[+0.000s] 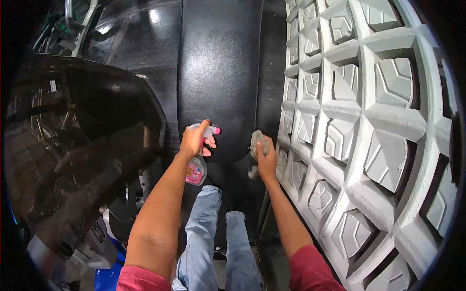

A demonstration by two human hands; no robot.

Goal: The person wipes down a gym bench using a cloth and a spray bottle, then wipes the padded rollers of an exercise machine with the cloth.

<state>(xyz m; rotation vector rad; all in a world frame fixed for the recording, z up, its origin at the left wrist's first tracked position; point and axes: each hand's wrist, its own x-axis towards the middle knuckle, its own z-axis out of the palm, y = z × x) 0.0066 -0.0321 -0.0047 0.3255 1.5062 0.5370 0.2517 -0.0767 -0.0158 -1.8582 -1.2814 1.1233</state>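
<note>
Head view: spray bottle (196,167) with pink nozzle gripped in left hand (198,138), fingers curled round its neck, over near end of black padded surface (218,82). Crumpled grey cloth (258,145) bunched in partly closed right hand (266,157), held at right edge of padding, near white latticed wall (359,111).
</note>
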